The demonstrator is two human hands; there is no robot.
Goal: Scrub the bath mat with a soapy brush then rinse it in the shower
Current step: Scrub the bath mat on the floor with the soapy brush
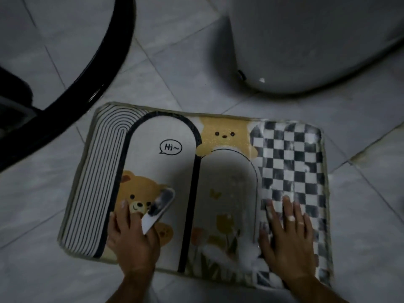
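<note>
Grey tiled floor is carrying the bath mat, which is lying flat with its far right corner reaching toward the toilet base and its far left corner sitting near a black curved rim.

Looking down from the head view, the left hand is grasping the brush by its near end and laying it across the bear print close to the mat's near edge. The right hand is lying flat with its fingers spread, pressing on the checkered panel by the near right corner. Foam is clinging to its knuckles. Suds are gathering along the near edge between the two hands.

I'd say the mat is likely getting slick underneath. If that flat palm is easing off during a hard stroke, the whole mat is probably going to skate across the tiles. Soapy fingers are also risking a slipped grip on the brush. In this dim light, the striped left side and far edge are looking foam-free and may be getting missed.
</note>
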